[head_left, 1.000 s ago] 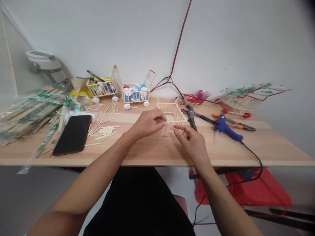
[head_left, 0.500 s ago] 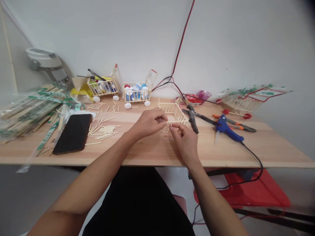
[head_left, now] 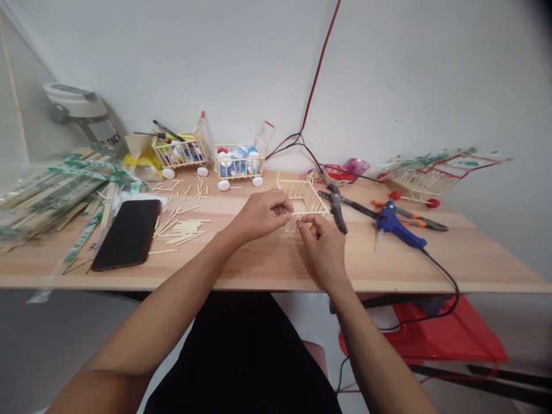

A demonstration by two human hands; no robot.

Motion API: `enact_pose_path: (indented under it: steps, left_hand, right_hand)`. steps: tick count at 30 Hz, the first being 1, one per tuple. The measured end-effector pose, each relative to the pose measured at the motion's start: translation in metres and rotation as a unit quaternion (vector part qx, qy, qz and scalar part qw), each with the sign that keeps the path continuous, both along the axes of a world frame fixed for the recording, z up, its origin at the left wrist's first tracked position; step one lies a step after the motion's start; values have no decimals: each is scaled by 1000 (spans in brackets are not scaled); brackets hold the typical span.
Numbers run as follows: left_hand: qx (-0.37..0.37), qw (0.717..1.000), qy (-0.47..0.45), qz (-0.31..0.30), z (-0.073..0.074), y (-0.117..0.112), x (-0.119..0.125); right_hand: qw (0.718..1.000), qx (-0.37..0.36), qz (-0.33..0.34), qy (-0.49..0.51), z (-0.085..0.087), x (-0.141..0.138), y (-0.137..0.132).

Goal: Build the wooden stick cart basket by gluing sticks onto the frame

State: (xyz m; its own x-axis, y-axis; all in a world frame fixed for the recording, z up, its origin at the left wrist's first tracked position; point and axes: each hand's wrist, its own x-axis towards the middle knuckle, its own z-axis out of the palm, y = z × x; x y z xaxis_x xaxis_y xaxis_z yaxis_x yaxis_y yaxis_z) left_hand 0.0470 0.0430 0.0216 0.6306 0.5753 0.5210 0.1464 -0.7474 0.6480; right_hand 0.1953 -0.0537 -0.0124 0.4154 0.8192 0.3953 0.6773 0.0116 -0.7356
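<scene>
I've got a stick (head_left: 310, 214) pinched level between my hands, over the near side of a railed stick frame (head_left: 302, 195) on the table (head_left: 267, 270). My left hand (head_left: 261, 215) is curled narrow, with its fingertips (head_left: 287, 211) closed on the stick's near end. My right hand (head_left: 321, 244) is narrow too, its fingertips (head_left: 301, 223) on the stick just beside my left hand. Right of the frame, and near my right hand, lie dark pliers (head_left: 337, 211). Past them are a blue glue gun (head_left: 397, 231), its black cord running off the table edge, and orange-handled pliers (head_left: 411, 221). Left of my hands is a pile of cut sticks (head_left: 181, 231), with more scattered behind it, and beyond that a black phone (head_left: 126, 236) lying flat. Bundles of sticks in plastic wrap (head_left: 52, 192) sit at the far left. Along the wall stand two small stick carts on white wheels, one full of bottle caps (head_left: 237, 164), the other holding pens (head_left: 179, 150), and a red-trimmed cart (head_left: 425, 181) sits tilted at the right
</scene>
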Motion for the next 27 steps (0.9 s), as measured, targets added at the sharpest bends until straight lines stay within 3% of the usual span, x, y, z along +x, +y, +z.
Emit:
enact_pose_path:
  steps: [27]
  left_hand:
    - [0, 1000, 4, 6, 3, -1, -1]
  right_hand:
    - [1000, 9, -14, -8, 1, 4, -7]
